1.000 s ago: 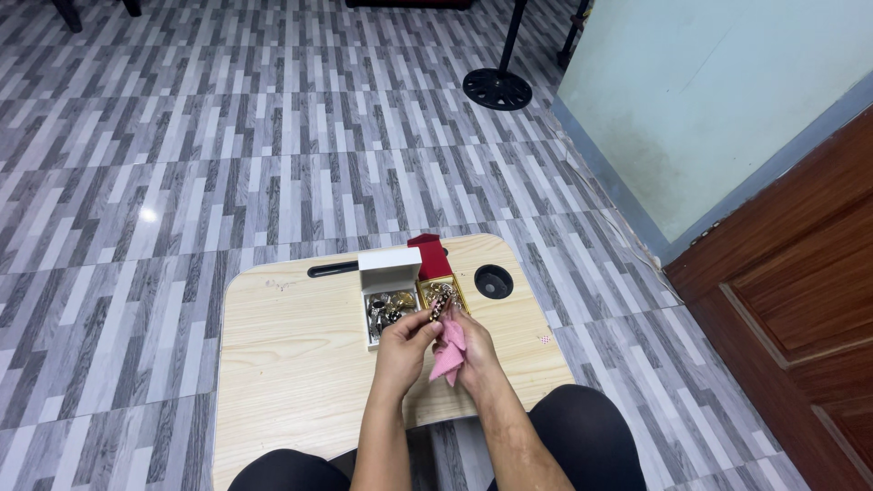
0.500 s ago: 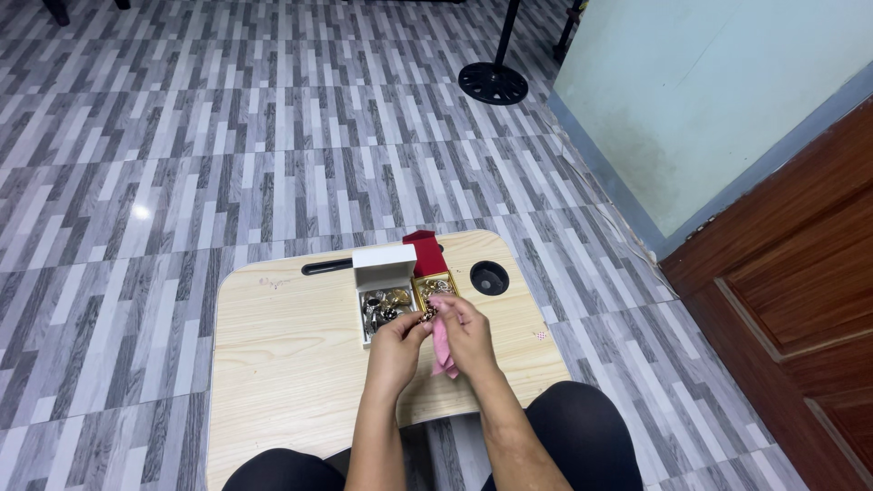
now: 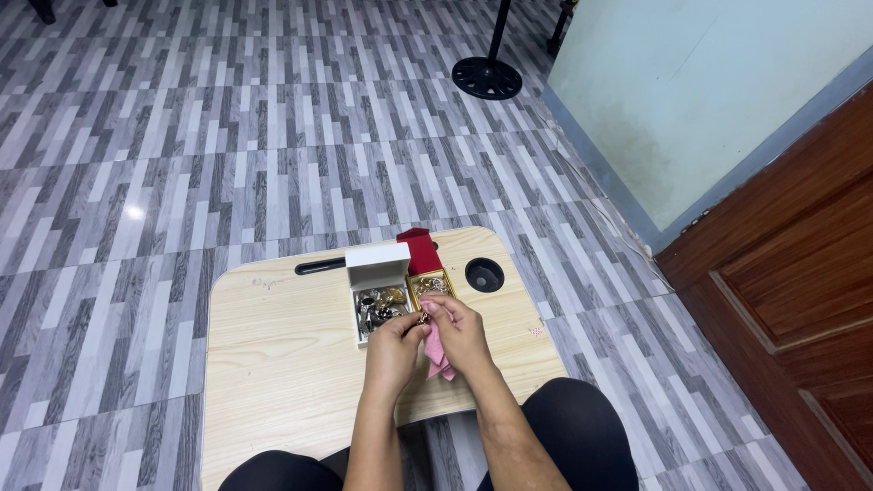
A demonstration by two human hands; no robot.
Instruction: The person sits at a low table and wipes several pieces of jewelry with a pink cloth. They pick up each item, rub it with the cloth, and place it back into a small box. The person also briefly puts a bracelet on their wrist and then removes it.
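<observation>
**Hands meet over a small trinket at the jewellery boxes**

Both hands come together above a light wooden lap table, just in front of two small open boxes. The left hand pinches a tiny metal trinket between thumb and fingertips — too small to say what kind it is. The right hand is curled around a pink cloth, its fingers closed on the fabric and touching the trinket from the other side, so the piece sits between the two hands, just above the table and right at the near edge of the boxes.

The white box stands with its lid raised and holds a jumble of metal pieces. Beside it, touching on the right, is a gold-edged box with a red lid tipped back — more small pieces lie inside. A round hole and a long slot are cut into the far side of the table. Beyond lies a grey striped floor, with a black round stand base near the pale wall, and a brown wooden door on the right.
</observation>
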